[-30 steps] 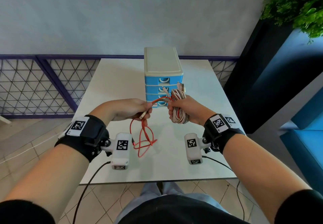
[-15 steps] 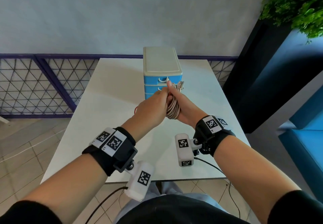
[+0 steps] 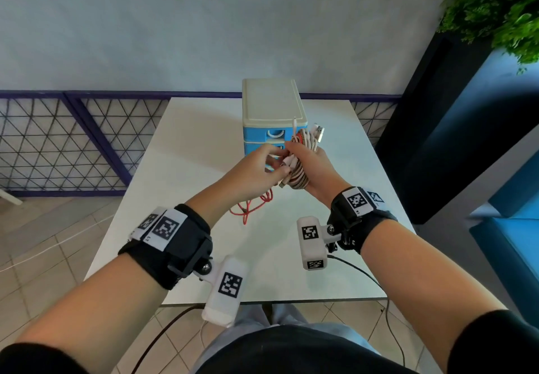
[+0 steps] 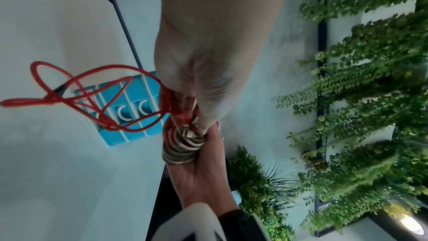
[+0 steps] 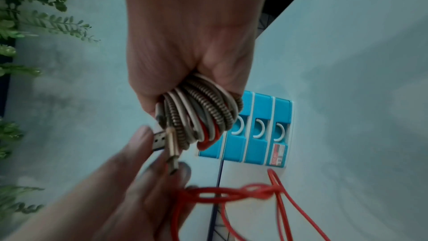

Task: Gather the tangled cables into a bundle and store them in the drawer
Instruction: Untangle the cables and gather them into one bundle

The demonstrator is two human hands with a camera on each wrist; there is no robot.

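Red cable (image 3: pixel 250 203) loops dangle from my left hand (image 3: pixel 256 166), which pinches it at the coil. My right hand (image 3: pixel 313 166) grips the cable bundle (image 3: pixel 300 166) above the counter (image 3: pixel 189 169), the drawer unit (image 3: pixel 272 117) at twelve o'clock.

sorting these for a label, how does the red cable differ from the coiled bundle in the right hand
The red cable hangs in loose, tangled loops toward the table; the coiled bundle is wound in tight rings. The red cable is one plain colour; the bundle mixes white and spiral-wrapped strands. The left hand pinches the red cable, while the right hand grips the bundle. Both are off the table.
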